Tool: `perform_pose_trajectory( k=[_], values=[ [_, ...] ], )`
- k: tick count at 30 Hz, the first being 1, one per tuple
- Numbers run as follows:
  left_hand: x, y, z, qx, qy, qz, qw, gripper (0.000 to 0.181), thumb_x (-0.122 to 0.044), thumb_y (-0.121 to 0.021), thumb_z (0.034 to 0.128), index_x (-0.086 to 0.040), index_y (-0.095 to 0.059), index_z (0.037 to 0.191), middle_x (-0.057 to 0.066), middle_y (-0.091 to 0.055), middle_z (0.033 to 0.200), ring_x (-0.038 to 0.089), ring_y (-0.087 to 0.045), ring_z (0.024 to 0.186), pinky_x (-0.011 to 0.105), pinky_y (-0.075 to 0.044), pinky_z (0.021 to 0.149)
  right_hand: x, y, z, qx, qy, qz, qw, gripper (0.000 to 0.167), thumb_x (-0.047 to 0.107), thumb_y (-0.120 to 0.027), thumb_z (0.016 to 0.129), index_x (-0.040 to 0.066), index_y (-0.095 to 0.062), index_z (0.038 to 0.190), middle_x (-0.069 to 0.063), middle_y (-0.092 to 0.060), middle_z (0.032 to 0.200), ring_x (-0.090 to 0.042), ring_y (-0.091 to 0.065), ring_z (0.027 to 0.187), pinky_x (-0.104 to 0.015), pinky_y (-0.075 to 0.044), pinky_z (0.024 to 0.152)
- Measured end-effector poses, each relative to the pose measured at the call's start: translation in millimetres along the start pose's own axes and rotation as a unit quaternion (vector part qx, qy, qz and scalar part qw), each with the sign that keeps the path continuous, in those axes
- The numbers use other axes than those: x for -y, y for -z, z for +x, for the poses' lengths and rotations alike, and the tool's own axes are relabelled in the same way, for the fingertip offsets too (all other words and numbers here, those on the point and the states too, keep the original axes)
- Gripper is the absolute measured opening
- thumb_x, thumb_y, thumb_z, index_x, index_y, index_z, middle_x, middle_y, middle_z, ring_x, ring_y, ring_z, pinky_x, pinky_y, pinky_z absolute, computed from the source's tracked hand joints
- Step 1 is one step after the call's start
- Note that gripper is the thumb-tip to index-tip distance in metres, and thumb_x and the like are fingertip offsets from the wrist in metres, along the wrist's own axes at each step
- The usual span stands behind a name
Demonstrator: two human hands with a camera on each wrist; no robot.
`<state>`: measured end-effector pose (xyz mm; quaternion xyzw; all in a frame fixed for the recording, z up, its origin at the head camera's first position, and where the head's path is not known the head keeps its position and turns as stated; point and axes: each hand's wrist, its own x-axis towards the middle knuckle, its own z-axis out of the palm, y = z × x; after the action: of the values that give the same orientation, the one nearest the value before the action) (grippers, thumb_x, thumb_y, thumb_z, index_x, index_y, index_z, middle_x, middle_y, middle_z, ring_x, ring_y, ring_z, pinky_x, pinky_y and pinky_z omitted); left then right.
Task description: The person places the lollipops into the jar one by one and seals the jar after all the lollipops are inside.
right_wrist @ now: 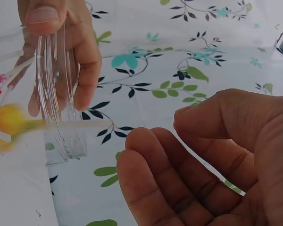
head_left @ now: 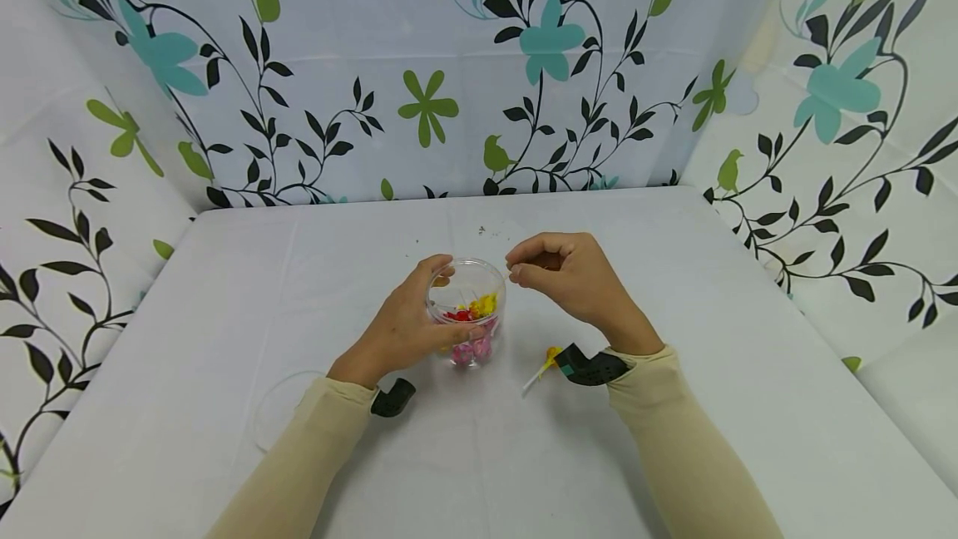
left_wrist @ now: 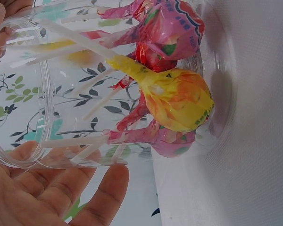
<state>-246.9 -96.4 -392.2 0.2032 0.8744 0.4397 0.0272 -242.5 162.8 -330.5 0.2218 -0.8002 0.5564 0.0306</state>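
Note:
My left hand [head_left: 404,324] grips a clear plastic jar [head_left: 503,294], its thumb across the near side. Inside are several wrapped lollipops; the left wrist view shows a yellow lollipop [left_wrist: 179,101], a pink lollipop [left_wrist: 172,30] and red ones, heads at the bottom and white sticks towards the mouth. Just right of the rim is my right hand [head_left: 576,285], fingers bent loosely with nothing between them. In the right wrist view, a blurred yellow lollipop [right_wrist: 7,121] is in the jar, its stick poking out of the mouth, apart from the right fingertips [right_wrist: 139,139].
Another yellow lollipop [head_left: 552,358] lies on the white-covered table [head_left: 479,456], partly hidden by the right wrist camera [head_left: 595,366]. A thin clear round lid [head_left: 258,410] lies left, partly behind the left sleeve. Leaf-patterned cloth [head_left: 427,106] hangs behind and at both sides.

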Motion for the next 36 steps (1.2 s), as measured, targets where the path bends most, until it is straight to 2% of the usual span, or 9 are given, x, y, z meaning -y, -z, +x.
perform_pose_trajectory(
  k=[5, 9, 14, 21, 27, 32, 36],
  values=[
    [0.9, -0.4, -0.5, -0.002, -0.008, 0.002, 1.0, 0.105, -0.05, -0.09, 0.0781, -0.019, -0.031, 0.159, 0.006, -0.053, 0.151, 0.029, -0.048, 0.141, 0.06, -0.044, 0.111, 1, 1, -1.5, -0.001, 0.001, -0.012, 0.9999, 0.013, 0.003, -0.071, 0.093, -0.001, -0.077, 0.104, -0.016, -0.075, 0.101, -0.021, -0.071, 0.082, -0.027, -0.059, 0.075],
    [1.2, -1.1, -0.9, -0.001, -0.008, 0.004, 1.0, 0.106, -0.052, -0.089, 0.0782, -0.017, -0.031, 0.159, 0.007, -0.053, 0.151, 0.029, -0.048, 0.141, 0.061, -0.044, 0.111, 0, 3, -1.8, 0.002, -0.013, -0.038, 0.9992, 0.011, 0.004, -0.07, 0.093, 0.003, -0.078, 0.101, -0.011, -0.076, 0.1, -0.022, -0.068, 0.081, -0.028, -0.056, 0.07],
    [0.9, -1.2, -0.5, 0.004, -0.003, 0.003, 1.0, 0.105, -0.053, -0.088, 0.0794, -0.017, -0.03, 0.16, 0.011, -0.051, 0.153, 0.03, -0.047, 0.142, 0.062, -0.044, 0.111, -12, 9, -0.4, 0.023, -0.057, -0.072, 0.9955, 0.01, 0.008, -0.07, 0.094, 0.007, -0.078, 0.1, -0.008, -0.075, 0.098, -0.024, -0.067, 0.085, -0.033, -0.057, 0.073],
    [0.7, -0.4, 0.3, 0.005, 0.0, 0.009, 0.9999, 0.105, -0.052, -0.088, 0.0798, -0.017, -0.029, 0.16, 0.012, -0.051, 0.153, 0.031, -0.047, 0.141, 0.062, -0.044, 0.111, -33, 17, 0.0, 0.047, -0.124, -0.105, 0.9857, 0.011, 0.008, -0.07, 0.095, 0.008, -0.078, 0.103, -0.008, -0.074, 0.102, -0.025, -0.067, 0.087, -0.035, -0.058, 0.076],
    [1.4, 0.9, 0.0, 0.006, -0.007, 0.017, 0.9998, 0.104, -0.05, -0.088, 0.0806, -0.017, -0.029, 0.16, 0.011, -0.051, 0.153, 0.031, -0.046, 0.142, 0.062, -0.043, 0.112, -43, 20, -3.2, 0.096, -0.174, -0.126, 0.9719, 0.016, 0.009, -0.071, 0.094, 0.004, -0.076, 0.109, -0.006, -0.073, 0.102, -0.03, -0.066, 0.086, -0.034, -0.056, 0.073],
    [1.3, 1.2, 0.1, 0.004, -0.005, 0.019, 0.9998, 0.105, -0.053, -0.088, 0.0795, -0.018, -0.029, 0.16, 0.009, -0.051, 0.153, 0.031, -0.046, 0.142, 0.062, -0.043, 0.112, -54, 22, -7.8, 0.155, -0.213, -0.143, 0.954, 0.018, 0.009, -0.072, 0.093, 0.002, -0.076, 0.108, -0.006, -0.073, 0.1, -0.022, -0.063, 0.082, -0.033, -0.057, 0.071],
    [0.7, 0.5, 0.2, 0.006, -0.001, 0.017, 0.9998, 0.106, -0.052, -0.088, 0.0792, -0.018, -0.029, 0.16, 0.008, -0.051, 0.153, 0.031, -0.046, 0.143, 0.062, -0.042, 0.112, -61, 22, -12.8, 0.195, -0.24, -0.15, 0.9392, 0.016, 0.007, -0.072, 0.09, 0.003, -0.076, 0.105, -0.004, -0.072, 0.093, -0.02, -0.062, 0.075, -0.032, -0.056, 0.068]
  ],
)
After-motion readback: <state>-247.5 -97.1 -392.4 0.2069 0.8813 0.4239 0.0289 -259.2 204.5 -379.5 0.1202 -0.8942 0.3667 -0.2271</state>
